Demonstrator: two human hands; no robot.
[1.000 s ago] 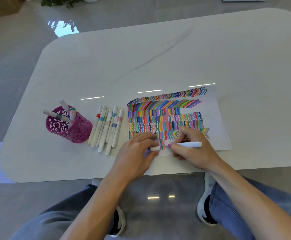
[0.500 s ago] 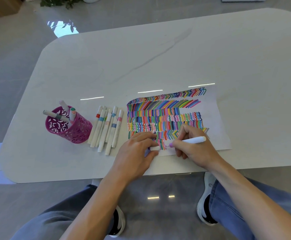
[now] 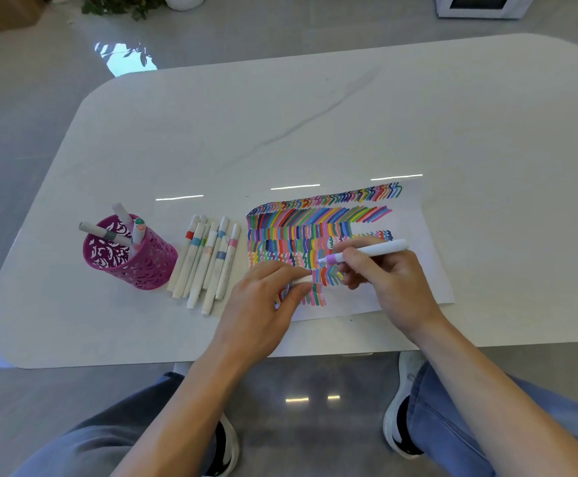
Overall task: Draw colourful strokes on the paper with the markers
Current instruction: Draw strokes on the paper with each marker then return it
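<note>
Two hands work: right hand (image 3: pixel 389 285) holds marker (image 3: pixel 366 252) over paper (image 3: pixel 428 270).

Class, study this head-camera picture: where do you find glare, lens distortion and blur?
Head view: thin bright streaks of glare lie on the glossy table just beyond the paper, with another bright patch on the floor at top left; the wide-angle lens bows the table's edges; the left hand and right hand look slightly soft, as does the marker; light is even, shadows faint.

Home — marble table (image 3: pixel 315 132), houseplant (image 3: pixel 122 5)
</note>
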